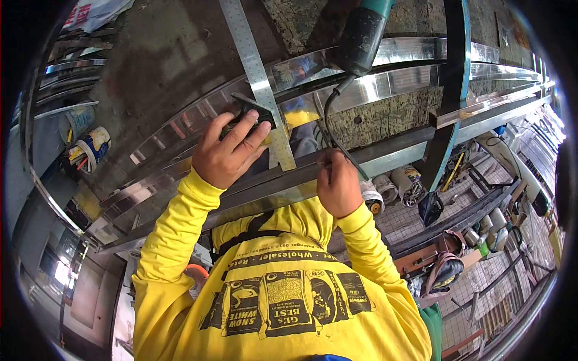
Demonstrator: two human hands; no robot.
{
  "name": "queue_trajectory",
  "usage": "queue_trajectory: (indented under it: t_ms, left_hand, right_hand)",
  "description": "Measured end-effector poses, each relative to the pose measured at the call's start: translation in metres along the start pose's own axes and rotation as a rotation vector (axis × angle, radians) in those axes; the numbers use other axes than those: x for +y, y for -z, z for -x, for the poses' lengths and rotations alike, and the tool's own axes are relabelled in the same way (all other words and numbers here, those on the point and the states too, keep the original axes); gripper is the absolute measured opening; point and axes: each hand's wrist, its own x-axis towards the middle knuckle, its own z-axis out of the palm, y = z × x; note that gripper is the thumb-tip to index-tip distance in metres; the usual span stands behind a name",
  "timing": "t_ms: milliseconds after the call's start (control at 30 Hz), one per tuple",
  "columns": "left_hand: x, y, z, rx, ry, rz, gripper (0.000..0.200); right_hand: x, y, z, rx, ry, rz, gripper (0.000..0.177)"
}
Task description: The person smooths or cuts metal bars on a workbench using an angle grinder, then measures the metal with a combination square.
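Left hand (229, 153), fingers spread, pins a try square (259, 78) across the steel tube (397, 155) at the desk's near edge; right hand (337, 183), fingers bunched shut, seems mid-marking, with the grinder (361, 36) lying idle beyond.

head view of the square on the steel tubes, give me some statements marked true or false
1. The left hand rests with spread fingers on the square's black stock. True.
2. The square's metal blade lies across the steel tubes. True.
3. The right hand grips the grinder. False: the grinder lies farther off on the tubes, and that hand is at the near tube.
4. The sleeves are red. False: they are yellow.
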Motion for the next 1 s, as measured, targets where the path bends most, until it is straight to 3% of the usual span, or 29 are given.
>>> queue_trajectory:
  t_ms: [133, 233, 333, 433, 533, 733, 1000]
  left_hand:
    - [-0.001, -0.002, 0.001, 0.006, -0.004, 0.002, 0.055]
    - [0.0, -0.002, 0.001, 0.006, -0.005, -0.004, 0.055]
    - [0.0, -0.001, 0.0, 0.001, -0.007, -0.005, 0.055]
    - [0.0, 0.0, 0.0, -0.002, -0.005, -0.003, 0.055]
    - [0.001, 0.001, -0.001, -0.008, 0.005, -0.003, 0.054]
    - [0.002, 0.002, 0.001, -0.023, 0.025, 0.014, 0.054]
    - [0.0, 0.0, 0.002, 0.003, 0.03, 0.038, 0.05]
  right_hand:
    - [-0.004, 0.01, 0.002, -0.04, -0.009, -0.06, 0.013]
    - [-0.005, 0.01, 0.005, -0.141, -0.329, -0.47, 0.013]
    - [-0.021, 0.012, -0.003, -0.093, -0.367, -0.79, 0.015]
    - [-0.03, 0.005, -0.01, -0.022, -0.261, -0.871, 0.018]
    - [-0.044, -0.006, -0.017, 0.028, -0.324, -0.928, 0.021]
    - [-0.05, -0.026, -0.03, 0.2, -0.178, -0.768, 0.018]
    - [-0.053, -0.016, -0.038, 0.163, 0.077, -0.264, 0.015]
